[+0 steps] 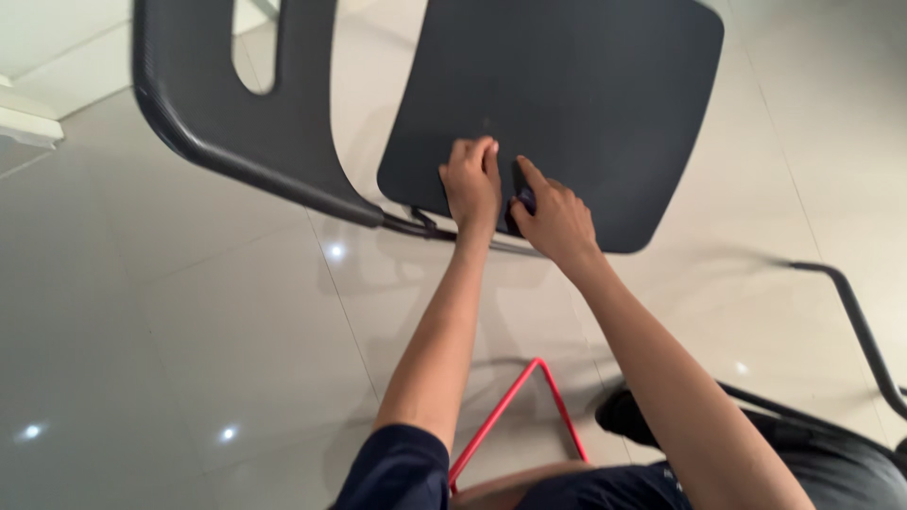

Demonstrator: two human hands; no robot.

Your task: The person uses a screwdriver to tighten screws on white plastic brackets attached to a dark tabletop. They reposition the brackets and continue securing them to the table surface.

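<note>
Counting downward: one tiled floor (pixel 189 312); one dark chair (pixel 567 104), stiff, probably light, tipped before you, best gripped at its seat edge; one red metal frame (pixel 510 401); your left hand (pixel 472 184), curled flat on the seat; your right hand (pixel 553 217) pinching one small dark part (pixel 522 200).
</note>
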